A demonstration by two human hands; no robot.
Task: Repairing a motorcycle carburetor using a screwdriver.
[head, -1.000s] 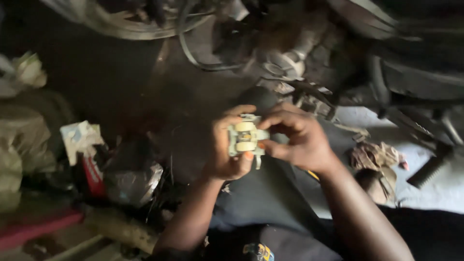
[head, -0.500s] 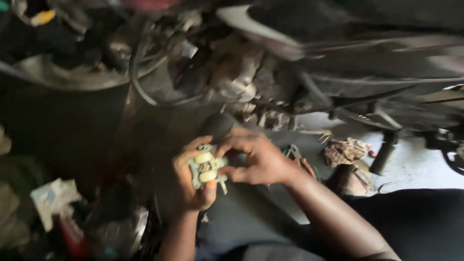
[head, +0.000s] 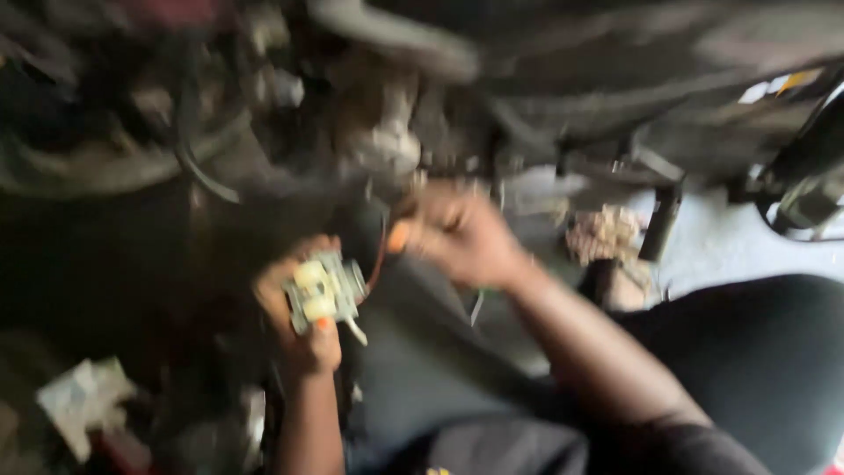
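Observation:
My left hand [head: 294, 330] grips a small pale metal part [head: 323, 290] with a yellowish top, like a carburettor, held up at centre left. A short metal stub sticks out below the part. My right hand [head: 457, 233] has come off the part and sits a little up and right of it, fingers curled; something thin and orange-tipped shows at its fingers, too blurred to name. Both hands are over my dark-clothed lap, below a motorcycle engine [head: 387, 141].
The motorcycle's frame and hoses fill the top of the view. A footrest bar [head: 661, 224] and a crumpled rag [head: 605, 236] lie at right on the pale floor. Crumpled paper and clutter [head: 83, 400] sit at lower left. My knee [head: 747, 352] is at right.
My right hand has let go of the metal part and moved up and to the right. The view has swung, so the engine now sits closer overhead. The left hand still holds the part.

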